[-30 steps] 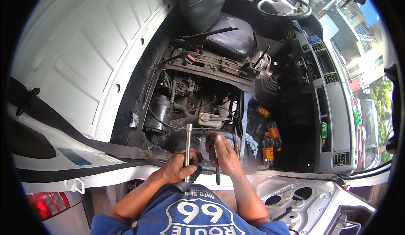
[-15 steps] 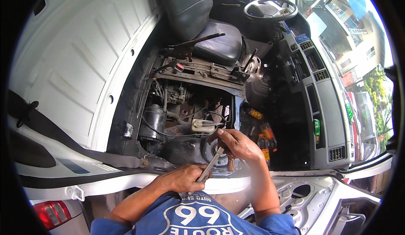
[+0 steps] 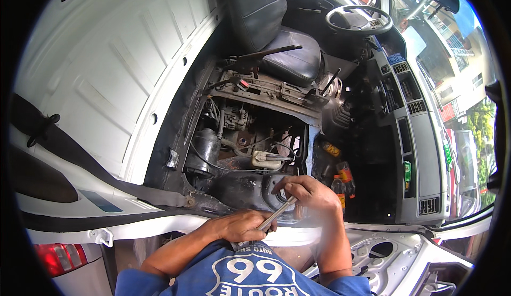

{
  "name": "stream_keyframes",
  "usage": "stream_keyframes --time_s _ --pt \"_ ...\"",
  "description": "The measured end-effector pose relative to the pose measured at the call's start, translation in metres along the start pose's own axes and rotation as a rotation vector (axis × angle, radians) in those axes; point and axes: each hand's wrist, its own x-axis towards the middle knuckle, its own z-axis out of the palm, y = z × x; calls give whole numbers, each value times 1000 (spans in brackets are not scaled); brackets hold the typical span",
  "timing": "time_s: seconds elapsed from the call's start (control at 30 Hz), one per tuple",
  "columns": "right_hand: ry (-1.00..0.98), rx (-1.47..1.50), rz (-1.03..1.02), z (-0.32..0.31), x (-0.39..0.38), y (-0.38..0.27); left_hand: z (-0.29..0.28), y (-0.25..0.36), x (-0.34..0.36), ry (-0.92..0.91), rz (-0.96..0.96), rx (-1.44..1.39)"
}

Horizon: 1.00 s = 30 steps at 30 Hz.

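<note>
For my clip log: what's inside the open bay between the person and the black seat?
A pale plastic container, a dark cylindrical canister and a slotted metal housing, among hoses and cables. What lies beneath these parts is covered and cannot be seen.

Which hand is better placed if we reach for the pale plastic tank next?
Probably the right hand: it is further forward, nearer the pale plastic tank. The left hand sits lower, closed around the metal rod, whose upper end is by the right.
</note>
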Motion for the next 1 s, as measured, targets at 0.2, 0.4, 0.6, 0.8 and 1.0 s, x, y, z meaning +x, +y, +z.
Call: stream_keyframes --time_s 0.2,0.4,0.6,0.8,1.0 --pt "19 46 -96 -2 -2 4 -2 0 0 -31 -23 -209" --pt "-16 17 -225 9 2 3 -2 -4 -3 -91 -145 -246" --pt "-32 63 -96 20 3 21 2 -17 -6 76 -44 -163" --pt "182 209 -57 -3 -28 22 8 -43 -12 604 -84 -573" --pt "467 46 -111 -22 -67 3 8 -52 -19 525 -373 -367"
